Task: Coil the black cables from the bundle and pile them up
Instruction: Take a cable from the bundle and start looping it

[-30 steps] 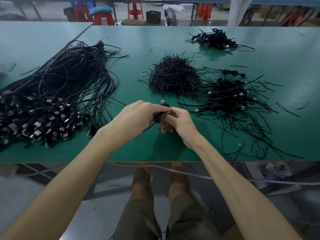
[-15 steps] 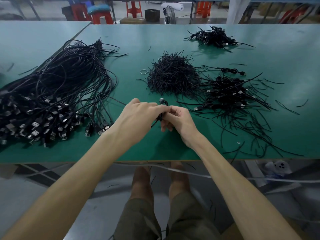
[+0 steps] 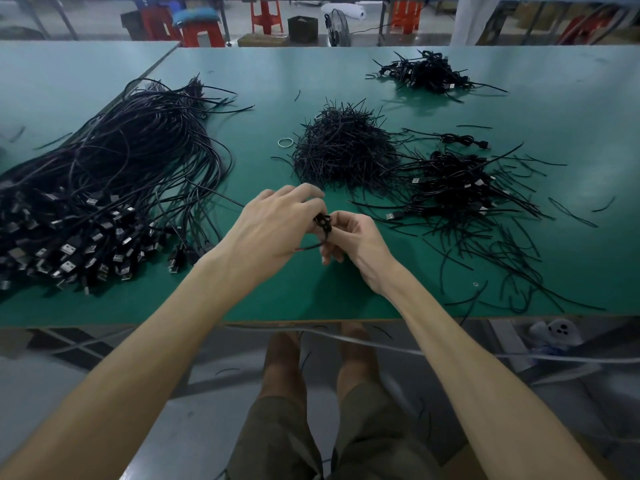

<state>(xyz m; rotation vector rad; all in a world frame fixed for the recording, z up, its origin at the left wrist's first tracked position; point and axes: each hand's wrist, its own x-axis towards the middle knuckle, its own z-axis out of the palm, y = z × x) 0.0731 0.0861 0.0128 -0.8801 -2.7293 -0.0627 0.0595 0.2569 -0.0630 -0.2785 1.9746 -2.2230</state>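
I've only one view to work from: the camera on the person's head. It faces forward and tilts down over the green table [image 3: 346, 292], wide-angle, so the table spans the frame side to side. The left hand [image 3: 273, 230] and right hand [image 3: 360, 240] sit close under the lens, mid-frame, forearms entering from the bottom corners. Below the table edge I see bare legs [image 3: 282, 358]; along the top, red stools [image 3: 202, 34].
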